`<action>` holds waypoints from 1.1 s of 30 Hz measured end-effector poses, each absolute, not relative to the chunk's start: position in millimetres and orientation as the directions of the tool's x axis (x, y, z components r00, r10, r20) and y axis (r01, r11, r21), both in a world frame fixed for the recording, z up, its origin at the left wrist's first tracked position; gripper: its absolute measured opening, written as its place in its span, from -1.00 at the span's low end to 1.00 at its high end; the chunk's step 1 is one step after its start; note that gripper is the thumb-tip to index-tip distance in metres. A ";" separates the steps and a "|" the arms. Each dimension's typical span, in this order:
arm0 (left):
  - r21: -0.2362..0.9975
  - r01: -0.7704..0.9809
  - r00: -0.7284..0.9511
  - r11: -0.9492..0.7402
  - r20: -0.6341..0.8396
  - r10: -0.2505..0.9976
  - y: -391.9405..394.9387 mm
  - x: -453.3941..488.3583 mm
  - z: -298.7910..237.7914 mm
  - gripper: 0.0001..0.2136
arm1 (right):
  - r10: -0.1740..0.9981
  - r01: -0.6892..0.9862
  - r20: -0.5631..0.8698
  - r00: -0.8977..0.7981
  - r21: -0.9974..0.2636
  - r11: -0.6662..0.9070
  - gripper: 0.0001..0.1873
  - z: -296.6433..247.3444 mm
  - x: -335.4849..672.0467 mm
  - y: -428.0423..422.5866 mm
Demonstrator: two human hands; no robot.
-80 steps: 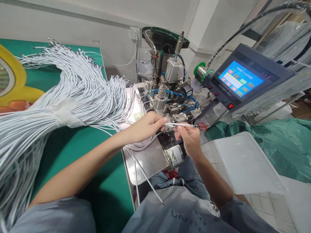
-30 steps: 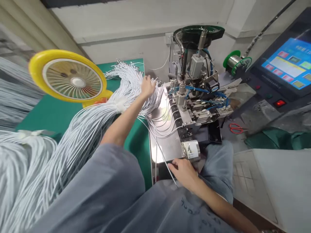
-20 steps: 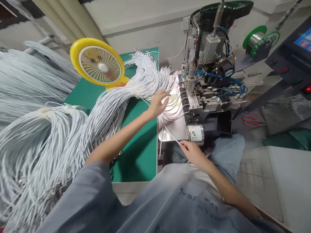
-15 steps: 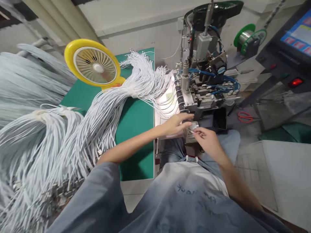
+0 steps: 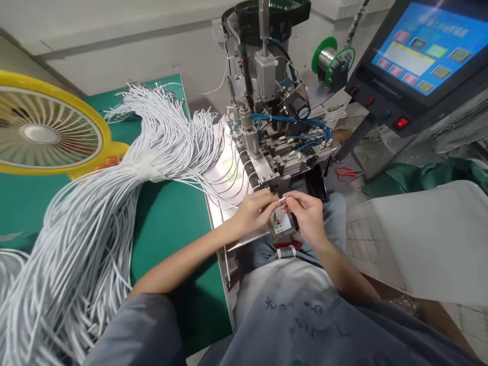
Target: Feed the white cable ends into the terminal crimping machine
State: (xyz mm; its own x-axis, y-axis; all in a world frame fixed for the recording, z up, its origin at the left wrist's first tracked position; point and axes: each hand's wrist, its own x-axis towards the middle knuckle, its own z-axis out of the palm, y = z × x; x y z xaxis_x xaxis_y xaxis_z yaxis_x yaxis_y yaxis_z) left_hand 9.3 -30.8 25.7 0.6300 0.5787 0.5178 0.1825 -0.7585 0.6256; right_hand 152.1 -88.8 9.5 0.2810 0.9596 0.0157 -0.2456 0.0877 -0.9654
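Note:
My left hand (image 5: pixel 254 210) and my right hand (image 5: pixel 308 213) meet in front of the small machine (image 5: pixel 272 134), fingertips pinched together on the end of a thin white cable (image 5: pixel 284 199). Both hands hover just above a small cylinder with a warning label (image 5: pixel 281 223) at the machine's front edge. A big taped bundle of white cables (image 5: pixel 114 193) lies to the left on the green mat (image 5: pixel 168 223), with loose cable ends fanning onto the steel plate (image 5: pixel 221 203) beside the machine.
A yellow fan (image 5: pixel 41 134) stands at the far left. A touch-screen control panel (image 5: pixel 419 51) with red and green buttons is at the upper right. Red scissors (image 5: pixel 346 174) and a dark phone (image 5: pixel 315 183) lie right of the machine. A white sheet (image 5: pixel 419 239) covers the right side.
My left hand reached to the cable bundle, drew back and joined my right hand at the machine's front. My right hand rose from my lap with a cable. The view swung back right.

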 end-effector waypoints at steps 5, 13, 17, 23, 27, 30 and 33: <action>0.664 0.171 0.577 -0.728 0.532 0.620 -30.3 5.4 26.4 -0.86 | 0.972 -0.177 0.041 0.233 -0.981 0.084 -0.90 13.7 152.2 -83.8; 0.659 0.184 0.565 -0.729 0.536 0.627 -27.7 2.6 26.2 -0.84 | 0.965 0.156 0.189 0.181 -0.974 0.161 -0.90 23.0 157.2 -79.2; 0.616 0.204 0.565 -0.761 0.561 0.605 -24.5 1.7 26.3 -0.84 | 0.960 0.301 0.253 0.119 -0.931 0.208 -0.87 28.9 163.2 -76.8; 0.690 0.130 0.504 -0.712 0.572 0.647 -28.9 5.3 29.4 -0.78 | 0.947 0.152 0.260 0.187 -0.960 0.234 -0.85 25.7 151.6 -76.2; 0.573 0.223 0.494 -0.789 0.631 0.598 -30.2 4.9 28.7 -0.77 | 0.882 0.251 0.338 0.328 -0.931 0.264 -0.85 20.1 136.5 -80.2; 0.139 0.381 0.608 -0.914 0.707 0.361 -23.4 -1.6 32.8 -0.78 | 0.829 0.504 0.482 0.282 -0.810 0.300 -0.84 24.4 138.6 -81.1; -0.229 0.339 0.764 -0.912 0.633 0.125 -13.0 -8.9 40.6 -0.75 | 0.881 0.605 0.470 0.062 -0.720 0.341 -0.79 33.9 151.7 -77.0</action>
